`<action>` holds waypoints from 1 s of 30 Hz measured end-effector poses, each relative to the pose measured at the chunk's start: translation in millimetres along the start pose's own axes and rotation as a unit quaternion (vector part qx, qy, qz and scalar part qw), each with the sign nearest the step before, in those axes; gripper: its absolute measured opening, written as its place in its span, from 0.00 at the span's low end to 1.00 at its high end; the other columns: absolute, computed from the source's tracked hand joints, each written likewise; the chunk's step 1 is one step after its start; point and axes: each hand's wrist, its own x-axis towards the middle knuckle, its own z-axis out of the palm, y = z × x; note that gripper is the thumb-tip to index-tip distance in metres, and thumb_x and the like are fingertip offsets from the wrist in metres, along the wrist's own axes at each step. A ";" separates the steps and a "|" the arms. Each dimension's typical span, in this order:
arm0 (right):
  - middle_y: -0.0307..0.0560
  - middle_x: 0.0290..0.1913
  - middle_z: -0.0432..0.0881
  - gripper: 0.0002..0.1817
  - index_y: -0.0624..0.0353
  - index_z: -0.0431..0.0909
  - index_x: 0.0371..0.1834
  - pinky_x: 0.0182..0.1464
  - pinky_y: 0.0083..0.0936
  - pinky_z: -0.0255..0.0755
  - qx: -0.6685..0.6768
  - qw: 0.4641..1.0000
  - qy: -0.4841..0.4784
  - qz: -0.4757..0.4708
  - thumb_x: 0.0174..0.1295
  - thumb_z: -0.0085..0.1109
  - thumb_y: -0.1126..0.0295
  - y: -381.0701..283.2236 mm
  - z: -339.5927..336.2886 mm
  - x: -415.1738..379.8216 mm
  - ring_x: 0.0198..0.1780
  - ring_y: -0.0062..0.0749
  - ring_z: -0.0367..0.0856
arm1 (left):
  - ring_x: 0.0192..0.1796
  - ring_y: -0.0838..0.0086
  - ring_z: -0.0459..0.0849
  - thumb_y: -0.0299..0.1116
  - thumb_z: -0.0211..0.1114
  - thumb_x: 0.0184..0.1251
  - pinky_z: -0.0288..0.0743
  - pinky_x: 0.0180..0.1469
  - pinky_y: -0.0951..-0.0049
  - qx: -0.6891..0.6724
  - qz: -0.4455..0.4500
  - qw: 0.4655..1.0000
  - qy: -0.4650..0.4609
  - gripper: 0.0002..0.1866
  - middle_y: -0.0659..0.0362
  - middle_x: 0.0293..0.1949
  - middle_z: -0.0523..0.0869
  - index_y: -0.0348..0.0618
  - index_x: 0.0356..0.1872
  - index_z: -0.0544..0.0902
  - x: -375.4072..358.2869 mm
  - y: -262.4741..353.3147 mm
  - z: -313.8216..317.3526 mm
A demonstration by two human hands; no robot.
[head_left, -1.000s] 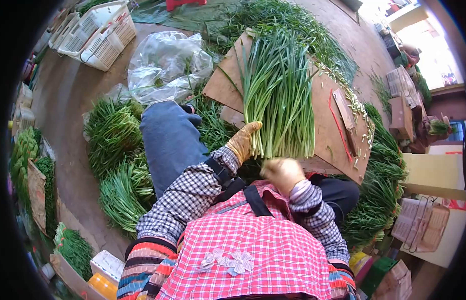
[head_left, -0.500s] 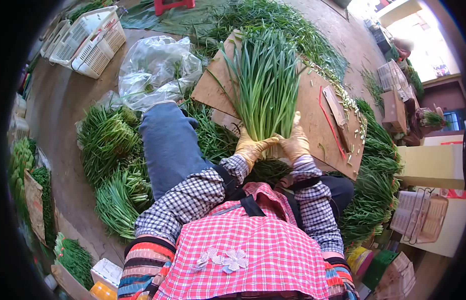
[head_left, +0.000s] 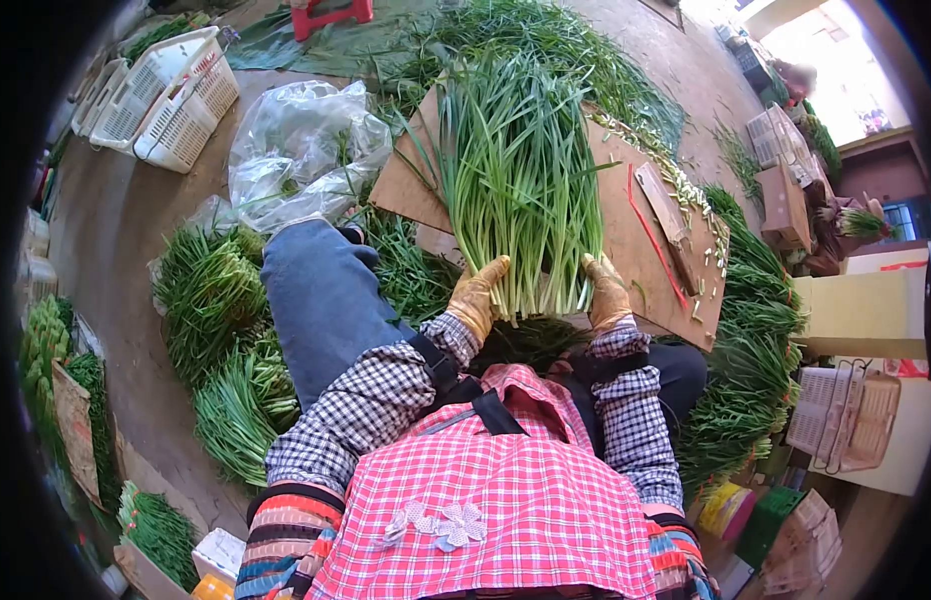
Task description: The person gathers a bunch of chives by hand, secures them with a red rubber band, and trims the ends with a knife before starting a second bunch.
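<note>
- The left hand (head_left: 478, 297), in a tan glove, presses flat against the left side of the bundle of green chives (head_left: 521, 185); the fingers are stretched, not clenched, so it pushes more than it grips
- The right hand (head_left: 608, 293), gloved the same, presses the right side in the same open way; the two palms face each other, which I judge keeps the cut ends squeezed together and level
- The bundle lies on a brown cardboard sheet (head_left: 641, 235) in front of the person's knees, cut ends toward the body and leaf tips fanning away; the sheet gives a flat, clean base above the ground
- A knife (head_left: 668, 222) and a red band (head_left: 643, 225) lie on the cardboard just right of the bundle, near the right hand
- More chive bunches (head_left: 211, 290) lie on the ground at the left, beside the leg in jeans; a clear plastic bag (head_left: 301, 150) and white baskets (head_left: 166, 95) lie farther away
</note>
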 end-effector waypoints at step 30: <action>0.68 0.55 0.76 0.37 0.61 0.51 0.73 0.56 0.37 0.72 -0.628 0.775 -0.035 -0.060 0.62 0.56 0.72 -75.8 88.6 -34.4 0.56 0.57 0.77 | 0.47 0.67 0.85 0.42 0.63 0.67 0.82 0.48 0.61 -0.216 -0.163 0.940 -0.207 0.16 0.56 0.45 0.85 0.44 0.50 0.80 -3.0 -21.7 28.2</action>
